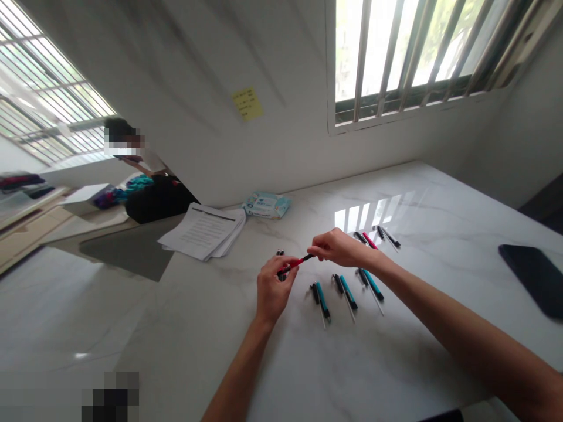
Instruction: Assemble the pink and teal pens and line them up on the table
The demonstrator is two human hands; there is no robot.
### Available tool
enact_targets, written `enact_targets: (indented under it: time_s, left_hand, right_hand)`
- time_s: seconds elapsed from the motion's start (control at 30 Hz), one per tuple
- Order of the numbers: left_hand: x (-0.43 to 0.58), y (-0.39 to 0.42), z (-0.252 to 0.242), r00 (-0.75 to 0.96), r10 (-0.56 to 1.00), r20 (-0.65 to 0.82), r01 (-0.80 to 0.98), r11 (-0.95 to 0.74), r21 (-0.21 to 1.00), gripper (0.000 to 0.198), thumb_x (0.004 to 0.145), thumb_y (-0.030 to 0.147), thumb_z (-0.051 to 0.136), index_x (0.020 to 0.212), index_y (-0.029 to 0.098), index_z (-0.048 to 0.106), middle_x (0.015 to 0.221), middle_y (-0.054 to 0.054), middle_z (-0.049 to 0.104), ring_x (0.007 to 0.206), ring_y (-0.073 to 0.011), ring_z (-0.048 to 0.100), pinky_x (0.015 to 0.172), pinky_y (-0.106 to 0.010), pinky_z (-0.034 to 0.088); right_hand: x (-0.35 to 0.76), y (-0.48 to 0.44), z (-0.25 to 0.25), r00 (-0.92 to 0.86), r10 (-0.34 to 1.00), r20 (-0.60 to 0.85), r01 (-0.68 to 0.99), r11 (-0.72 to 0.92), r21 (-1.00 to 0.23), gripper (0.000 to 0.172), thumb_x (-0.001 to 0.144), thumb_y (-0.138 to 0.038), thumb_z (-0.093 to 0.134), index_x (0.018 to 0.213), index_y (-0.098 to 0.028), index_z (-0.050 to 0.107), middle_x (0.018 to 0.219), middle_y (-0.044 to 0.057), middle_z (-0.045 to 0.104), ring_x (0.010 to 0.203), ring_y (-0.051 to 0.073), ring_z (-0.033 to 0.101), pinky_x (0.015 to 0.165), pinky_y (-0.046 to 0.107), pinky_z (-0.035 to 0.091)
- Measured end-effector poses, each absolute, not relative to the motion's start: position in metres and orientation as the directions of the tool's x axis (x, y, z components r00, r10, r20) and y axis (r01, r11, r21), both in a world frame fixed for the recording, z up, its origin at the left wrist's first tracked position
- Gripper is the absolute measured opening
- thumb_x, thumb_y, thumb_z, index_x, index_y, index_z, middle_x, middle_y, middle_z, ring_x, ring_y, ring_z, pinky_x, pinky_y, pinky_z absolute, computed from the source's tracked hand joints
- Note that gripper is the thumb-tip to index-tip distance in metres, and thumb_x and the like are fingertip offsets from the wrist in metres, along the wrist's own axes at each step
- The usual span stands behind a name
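A red and black pen is stretched between my two hands above the white marble-patterned table. My left hand is closed around its lower left end. At its upper right black end, the fingers of my right hand are pinched. Just behind my left hand, dark pens lie partly hidden. Nearer me and to the right lie several sets of pen parts: teal barrels, black pieces and thin white refills. Beyond my right wrist, a red barrel lies beside black parts.
A stack of printed papers and a blue wipes packet lie along the wall. To the right is a dark phone-like slab. A yellow note sticks to the wall. A person sits at the far left.
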State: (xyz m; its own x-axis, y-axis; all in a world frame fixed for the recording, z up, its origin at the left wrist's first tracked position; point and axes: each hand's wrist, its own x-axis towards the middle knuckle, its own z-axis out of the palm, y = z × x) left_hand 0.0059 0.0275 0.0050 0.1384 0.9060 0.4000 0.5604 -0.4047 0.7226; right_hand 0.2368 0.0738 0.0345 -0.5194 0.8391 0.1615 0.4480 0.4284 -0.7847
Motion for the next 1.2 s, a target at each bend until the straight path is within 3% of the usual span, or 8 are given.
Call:
enact_targets:
  time_s: [0.13,0.27,0.4,0.5,0.83,0.97,1.1,1.2]
  left_hand:
    - [0.0055,0.0275,0.0044,0.146,0.906,0.397,0.567,-0.405,0.717,0.011,0.090,0.026,0.068,0.097,0.025,0.076,0.098,-0.004,0.074,0.091,-0.0207,0.068,0.084,-0.031,0.054]
    - [0.0049,0.0279,0.0040,0.144,0.907,0.395,0.563,-0.404,0.721,0.011,0.090,0.024,0.068,0.096,0.025,0.076,0.098,-0.004,0.074,0.089,-0.0202,0.067,0.081,-0.030,0.054]
    - [0.0050,0.0277,0.0049,0.141,0.905,0.401,0.571,-0.405,0.714,0.011,0.090,0.025,0.068,0.097,0.025,0.076,0.098,-0.004,0.074,0.091,-0.0200,0.068,0.083,-0.030,0.054]
    - [0.0049,0.0276,0.0058,0.141,0.904,0.404,0.572,-0.407,0.712,0.011,0.090,0.024,0.068,0.097,0.024,0.076,0.098,-0.004,0.074,0.090,-0.0196,0.067,0.082,-0.030,0.054]
    - [0.0047,0.0280,0.0035,0.149,0.898,0.414,0.569,-0.421,0.707,0.010,0.091,0.024,0.068,0.097,0.024,0.076,0.099,-0.004,0.075,0.093,-0.0200,0.069,0.085,-0.031,0.056]
    - [0.0044,0.0287,0.0026,0.159,0.890,0.427,0.564,-0.437,0.700,0.010,0.090,0.024,0.068,0.097,0.025,0.076,0.099,-0.003,0.075,0.095,-0.0201,0.070,0.085,-0.031,0.056]
    - [0.0046,0.0288,0.0037,0.166,0.888,0.429,0.564,-0.443,0.698,0.009,0.090,0.023,0.068,0.095,0.024,0.076,0.098,-0.003,0.075,0.095,-0.0206,0.070,0.083,-0.031,0.057]
    - [0.0041,0.0289,0.0043,0.156,0.894,0.421,0.563,-0.430,0.706,0.009,0.091,0.024,0.067,0.094,0.024,0.075,0.097,-0.003,0.075,0.095,-0.0202,0.070,0.082,-0.030,0.057]
  right_hand:
    - [0.2359,0.0742,0.0312,-0.554,0.811,0.188,0.406,0.460,-0.789,0.023,0.091,-0.038,0.072,0.106,-0.021,0.071,0.076,0.001,0.074,0.066,0.015,0.062,0.064,0.025,0.044]
    - [0.2366,0.0748,0.0288,-0.512,0.837,0.195,0.459,0.458,-0.761,0.021,0.094,-0.040,0.069,0.092,-0.019,0.074,0.075,0.003,0.073,0.065,0.014,0.062,0.062,0.025,0.043]
    - [0.2373,0.0759,0.0292,-0.545,0.813,0.206,0.460,0.495,-0.738,0.024,0.090,-0.040,0.075,0.105,-0.021,0.073,0.083,0.003,0.074,0.070,0.015,0.064,0.064,0.025,0.043]
    - [0.2373,0.0762,0.0296,-0.526,0.822,0.217,0.504,0.507,-0.700,0.021,0.094,-0.041,0.070,0.093,-0.020,0.075,0.078,0.003,0.072,0.070,0.016,0.064,0.064,0.026,0.043]
    - [0.2366,0.0731,0.0298,-0.574,0.793,0.204,0.441,0.509,-0.739,0.019,0.094,-0.038,0.069,0.097,-0.019,0.070,0.079,0.002,0.072,0.068,0.014,0.064,0.063,0.024,0.043]
    - [0.2357,0.0727,0.0309,-0.544,0.810,0.218,0.485,0.516,-0.706,0.021,0.097,-0.037,0.065,0.090,-0.018,0.070,0.073,0.001,0.070,0.064,0.013,0.061,0.062,0.024,0.041]
    - [0.2361,0.0727,0.0314,-0.578,0.784,0.225,0.462,0.542,-0.702,0.018,0.092,-0.034,0.072,0.101,-0.018,0.069,0.081,0.002,0.072,0.069,0.013,0.063,0.064,0.023,0.042]
    - [0.2364,0.0727,0.0321,-0.562,0.796,0.224,0.513,0.548,-0.661,0.019,0.096,-0.037,0.067,0.094,-0.019,0.071,0.075,0.002,0.071,0.065,0.013,0.061,0.063,0.024,0.039]
